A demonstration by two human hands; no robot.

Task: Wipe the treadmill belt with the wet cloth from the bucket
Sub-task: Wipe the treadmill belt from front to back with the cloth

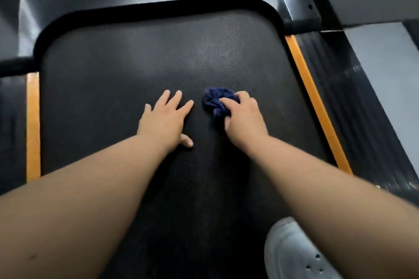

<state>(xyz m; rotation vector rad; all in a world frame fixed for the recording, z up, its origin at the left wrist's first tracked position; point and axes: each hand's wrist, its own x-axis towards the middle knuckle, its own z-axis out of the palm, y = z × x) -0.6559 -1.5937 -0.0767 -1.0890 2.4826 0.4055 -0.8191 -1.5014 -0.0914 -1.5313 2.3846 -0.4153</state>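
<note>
Behind the grip, a shoe (292, 253) stands on the belt (136, 56). At it, the right hand (244, 115) clenches the bunched cloth (215, 102) against the belt; the left hand (165, 118) lies flat, fingers spread, just beside. Ahead, so tight a wad may skip patches.

one cloth (215, 102) (crumpled), two orange strips (33, 124) (317, 102), one shoe (292, 253)

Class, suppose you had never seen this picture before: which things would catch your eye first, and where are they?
The crumpled blue cloth, gripped by the right hand mid-belt, stands out against the dark treadmill belt. The left hand lies flat beside it, and orange strips line both belt edges.
</note>
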